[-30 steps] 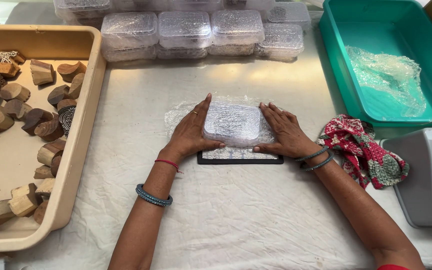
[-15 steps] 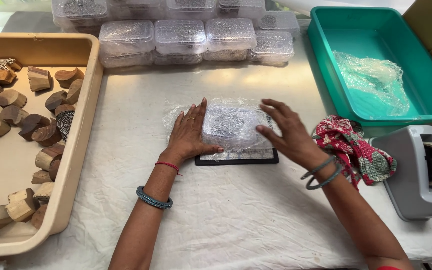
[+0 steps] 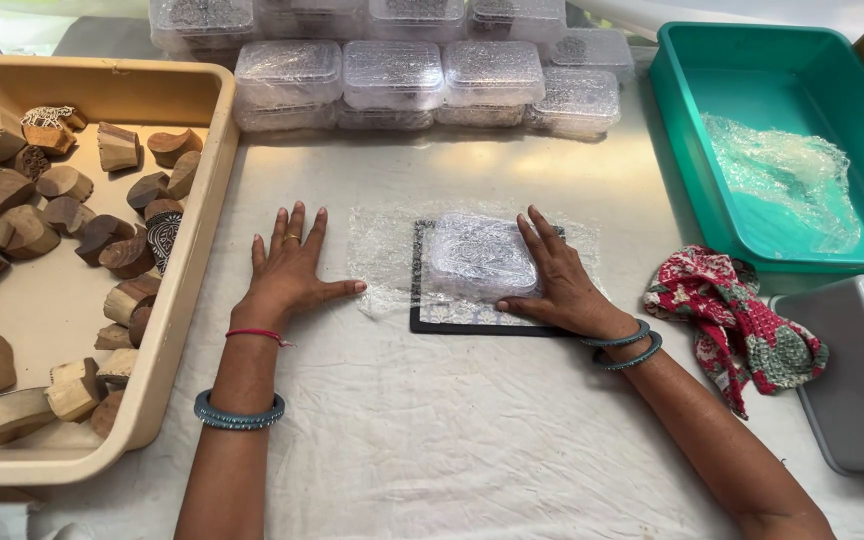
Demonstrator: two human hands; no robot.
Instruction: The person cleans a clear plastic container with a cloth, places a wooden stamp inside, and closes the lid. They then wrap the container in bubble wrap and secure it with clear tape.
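Right now the right hand (image 3: 557, 280) rests flat, fingers straight, against the right side of a clear plastic box (image 3: 482, 258) holding patterned pieces; it presses the box rather than grasping it, thumb along the near edge. The box sits on a sheet of bubble wrap (image 3: 382, 260), which in turn lies over a black-edged square mat (image 3: 472, 322) near the middle of the white table cloth (image 3: 452, 440). Two teal bangles circle the right wrist.

The left hand (image 3: 287, 265) lies open and empty, palm down on the cloth, fingers spread, its thumb tip just short of the bubble wrap's left edge and well apart from the box. A ring shows on one finger; a red thread and a teal bangle sit on that forearm.

Left of this hand stands a beige plastic tub (image 3: 187, 290) filled with carved wooden printing blocks (image 3: 62, 220), some showing patterned faces. Behind the mat, stacked clear lidded boxes (image 3: 392, 75) stand in rows at the far edge of the table. To the right a teal tub (image 3: 692, 170) holds a crumpled piece of bubble wrap (image 3: 782, 175). Just in front of that tub lies a red floral cloth (image 3: 732, 320), and beside it, at the frame's right edge, a grey tape dispenser (image 3: 857, 380).
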